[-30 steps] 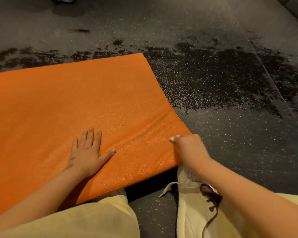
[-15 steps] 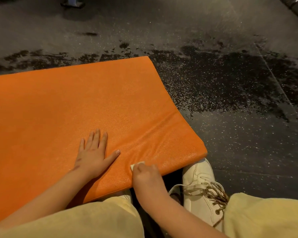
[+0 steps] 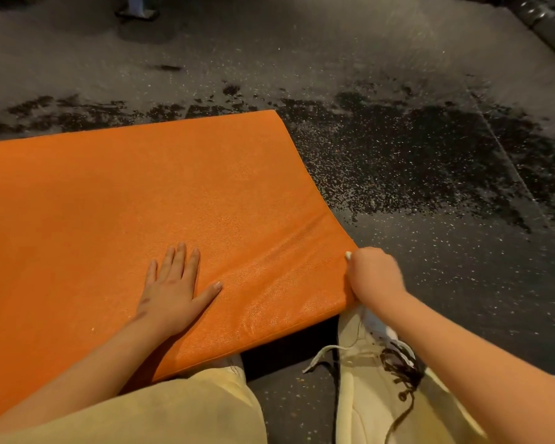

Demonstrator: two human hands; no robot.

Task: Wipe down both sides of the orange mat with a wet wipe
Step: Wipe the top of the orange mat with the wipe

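1. The orange mat lies flat on the dark speckled floor, filling the left and middle of the view, its near right corner raised over the person's white shoe.
2. The left hand rests open and flat on the mat near its near edge, fingers spread, holding nothing and pinning the mat down.
3. The right hand is closed into a fist at the mat's near right corner, and a small white tip showing at its far side looks like the wet wipe.
4. Risk: the wipe sits right at the corner, so a stroke could run off the mat onto the gritty floor and pick up dirt that then smears back on the surface.
5. Risk: the raised corner rests on the shoe, so pressure there could make it flex or slip rather than get cleaned; if the left hand lifts, the mat may slide.
6. Risk: the floor to the far right looks wet or stained, and turning the mat over onto it would probably soil the wiped side.
7. Hidden: nearly all of the wipe is buried in the fist, the mat's left end is cut off by the frame, its underside is unseen, and which areas are already wiped cannot be told.
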